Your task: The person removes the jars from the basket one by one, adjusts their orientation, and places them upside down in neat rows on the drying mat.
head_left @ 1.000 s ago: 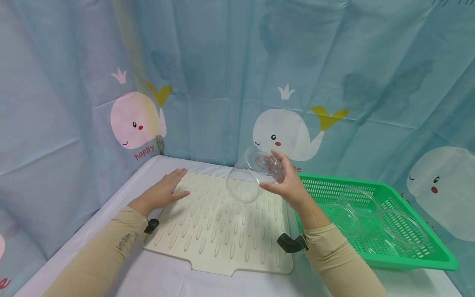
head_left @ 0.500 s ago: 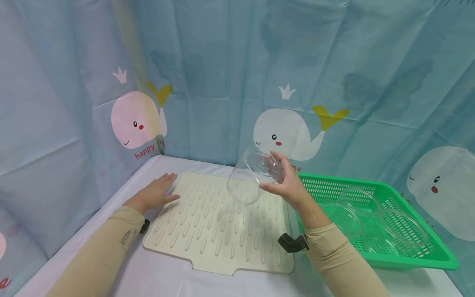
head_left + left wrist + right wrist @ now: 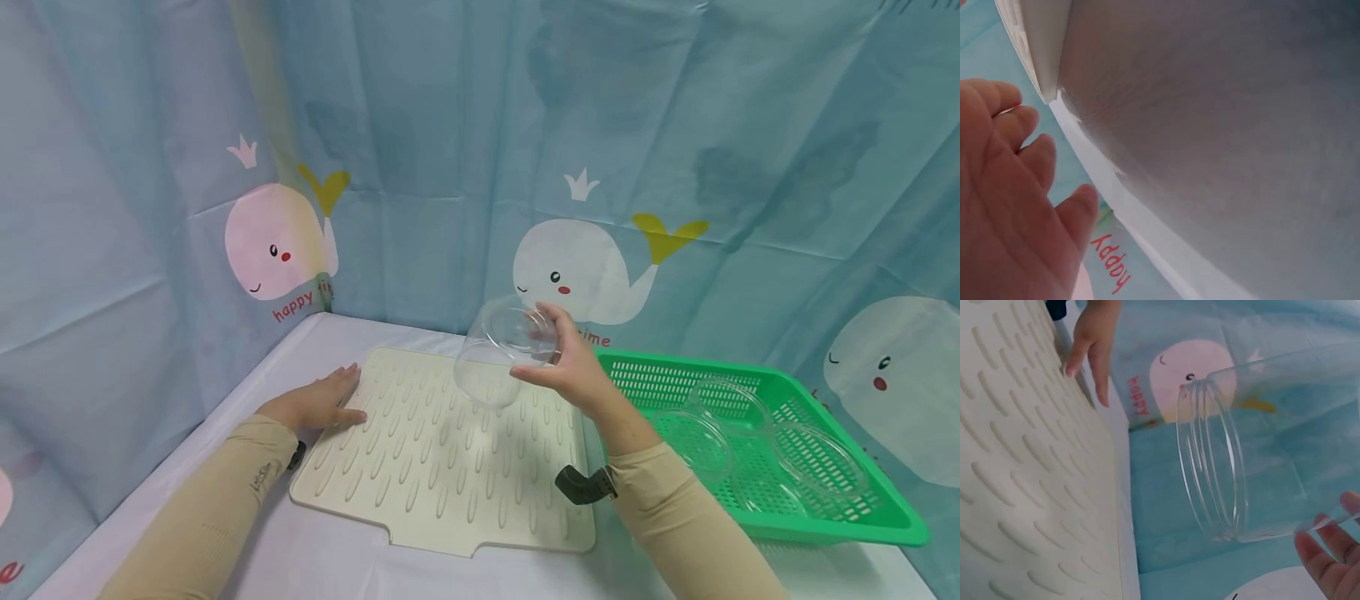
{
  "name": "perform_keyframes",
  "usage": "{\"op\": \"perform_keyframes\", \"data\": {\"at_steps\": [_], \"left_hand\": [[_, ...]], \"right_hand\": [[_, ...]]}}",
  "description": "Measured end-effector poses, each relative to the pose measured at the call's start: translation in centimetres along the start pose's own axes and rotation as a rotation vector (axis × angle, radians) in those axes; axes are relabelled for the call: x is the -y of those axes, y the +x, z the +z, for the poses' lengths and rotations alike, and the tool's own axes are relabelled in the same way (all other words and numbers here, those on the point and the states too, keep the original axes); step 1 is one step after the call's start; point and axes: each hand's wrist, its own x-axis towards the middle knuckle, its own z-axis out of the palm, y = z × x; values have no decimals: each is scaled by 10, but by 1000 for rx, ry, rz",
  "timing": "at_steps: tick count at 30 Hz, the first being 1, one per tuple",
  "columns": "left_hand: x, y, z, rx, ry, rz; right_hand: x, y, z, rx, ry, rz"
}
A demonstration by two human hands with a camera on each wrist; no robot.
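Note:
A clear, wide-mouthed jar [image 3: 486,367] is held in the air by my right hand [image 3: 573,367], fingers and thumb around its base end. It tilts mouth-down to the left, above the far part of a cream draining mat [image 3: 442,467] with raised oval ridges. The right wrist view shows the ringed neck of the jar [image 3: 1210,462] apart from the mat. My left hand [image 3: 318,404] lies along the mat's left edge, its thumb over the edge and its fingers extended; whether it touches the mat I cannot tell. Nothing is in its grasp.
To the right stands a green perforated basket [image 3: 840,533] holding several clear round jars [image 3: 697,442]. A white cloth [image 3: 337,558] covers the table. Blue whale-print curtains [image 3: 420,167] close in the back and both sides.
My left hand has moved left off the mat's top, then lowered at its left edge. My right hand has shifted slightly left, tipping the jar's mouth further down.

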Motion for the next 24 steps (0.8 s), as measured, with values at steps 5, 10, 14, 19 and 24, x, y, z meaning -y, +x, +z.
{"op": "perform_keyframes", "data": {"at_steps": [5, 10, 14, 19, 24], "left_hand": [[0, 1, 0, 50, -12, -16], [0, 0, 0, 78, -35, -24], [3, 2, 2, 86, -41, -26], [6, 3, 2, 72, -14, 25], [7, 4, 2, 75, -9, 14]], "right_hand": [[5, 10, 14, -7, -2, 52], [10, 24, 38, -60, 29, 159], [5, 35, 62, -121, 84, 233], [-11, 46, 90, -162, 140, 280], [-34, 52, 118, -136, 163, 274]]}}
